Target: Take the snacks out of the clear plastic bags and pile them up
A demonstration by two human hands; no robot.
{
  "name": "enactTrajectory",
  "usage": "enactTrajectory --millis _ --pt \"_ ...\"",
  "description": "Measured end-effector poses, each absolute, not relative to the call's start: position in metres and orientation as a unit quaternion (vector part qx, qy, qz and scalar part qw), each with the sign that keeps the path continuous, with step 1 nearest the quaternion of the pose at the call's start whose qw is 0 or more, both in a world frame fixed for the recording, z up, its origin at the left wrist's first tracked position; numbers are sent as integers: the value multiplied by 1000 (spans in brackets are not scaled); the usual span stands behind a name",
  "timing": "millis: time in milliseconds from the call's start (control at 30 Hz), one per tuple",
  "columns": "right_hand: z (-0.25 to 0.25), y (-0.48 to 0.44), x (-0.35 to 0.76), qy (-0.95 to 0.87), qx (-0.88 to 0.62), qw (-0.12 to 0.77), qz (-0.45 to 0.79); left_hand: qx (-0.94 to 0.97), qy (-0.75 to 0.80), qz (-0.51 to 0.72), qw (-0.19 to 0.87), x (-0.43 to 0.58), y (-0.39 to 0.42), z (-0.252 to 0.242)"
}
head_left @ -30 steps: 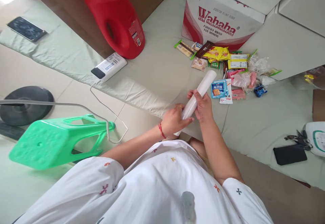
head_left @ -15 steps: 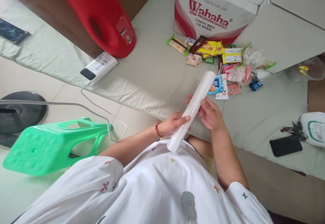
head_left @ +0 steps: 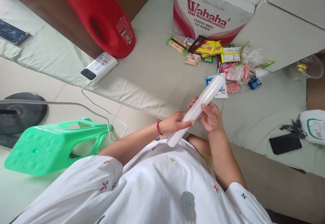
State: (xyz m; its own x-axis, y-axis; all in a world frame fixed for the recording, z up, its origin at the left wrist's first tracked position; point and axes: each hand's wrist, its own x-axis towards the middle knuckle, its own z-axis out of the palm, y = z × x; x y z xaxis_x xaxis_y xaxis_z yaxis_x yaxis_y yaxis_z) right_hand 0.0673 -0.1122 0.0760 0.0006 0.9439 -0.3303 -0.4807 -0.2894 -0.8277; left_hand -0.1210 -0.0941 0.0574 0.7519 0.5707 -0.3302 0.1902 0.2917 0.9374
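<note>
Far left, a phone (head_left: 14,31) lies on pale green cloth (head_left: 152,65); below it, on the tiled floor, a round black base (head_left: 25,110) and a green plastic stool (head_left: 33,149). A grey cable (head_left: 63,103) crosses above the stool. Next, a red jug (head_left: 101,21) with a moulded handle, and just below it a white power bank (head_left: 103,66) with a thin white lead plugged in.

Centre: white roll (head_left: 196,110), glossy, held aslant in front of the shirt. Left hand (head_left: 174,122) (red cord at the wrist) grips its lower half, thumb across the top, fingers wrapped beneath. Right hand (head_left: 211,116) holds it higher up: thumb at the right edge, fingers curled under, tips showing on the other side. The roll's upper end overlaps a blue packet (head_left: 208,81) in view (contact: cannot tell).

Beyond the roll, mixed wrapped snacks (head_left: 209,48) lie in a heap before a Wahaha water carton (head_left: 210,14). Far right: a flat black item (head_left: 285,144), keys (head_left: 294,129) beside it, a white-and-teal container (head_left: 313,126), and a clear tub (head_left: 313,66) higher up.
</note>
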Motion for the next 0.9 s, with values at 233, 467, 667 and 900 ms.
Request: enactTrajectory --millis 233,467,667,900 --pt "78 -107 63 -244 -528 513 632 610 379 120 686 -118 -94 58" --pt "88 -109 71 -275 -523 500 633 509 287 130 801 -122 -98 54" --pt "91 -114 76 -290 -505 488 650 461 271 126 836 -123 -99 52" --pt "94 -124 83 -314 -489 486 652 406 240 121 873 -121 -102 47"
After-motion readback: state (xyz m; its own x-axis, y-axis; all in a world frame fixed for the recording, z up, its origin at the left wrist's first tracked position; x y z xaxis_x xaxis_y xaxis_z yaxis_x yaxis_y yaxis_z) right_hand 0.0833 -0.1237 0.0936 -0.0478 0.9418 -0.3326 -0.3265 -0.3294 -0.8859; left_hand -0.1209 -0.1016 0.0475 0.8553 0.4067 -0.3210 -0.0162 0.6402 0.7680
